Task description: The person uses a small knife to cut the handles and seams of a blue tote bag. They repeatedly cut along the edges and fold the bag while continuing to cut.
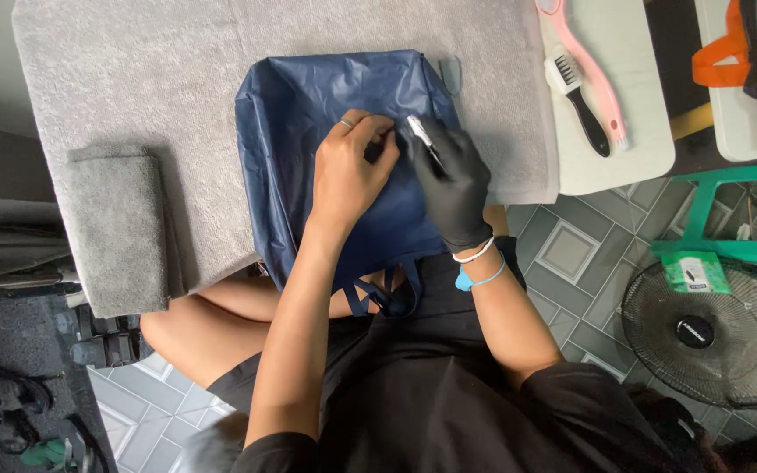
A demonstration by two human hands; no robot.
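Head view: a dark blue bag [343, 166] lies flat on a grey towel [133, 88] spread over the work surface, its straps hanging off the near edge toward the person's lap. The bare left hand [352, 175] presses down on the fabric, fingers curled and pinching a small fold of the bag just left of the tool tip. The right hand [456, 180], in a black glove, is clenched around a thin pen-like tool [422, 140] with a pale upper end, held like a pencil; its dark tip points down into the cloth right beside the left fingertips. Whether the tip touches the fabric cannot be told.

The step in hand looks like close spot work on the bag's upper middle, with one hand holding the cloth taut and the other working the tool. The next move seems to call for a steady pinch so the thin fabric does not wrinkle under the tip, and for small, controlled strokes.

Away from the grip, to its right, a pink-handled brush [593, 74] and a black-handled brush [576, 96] rest on a white table [650, 149]. Lower right, well apart, a black fan [711, 337] lies on the tiled floor [571, 254].
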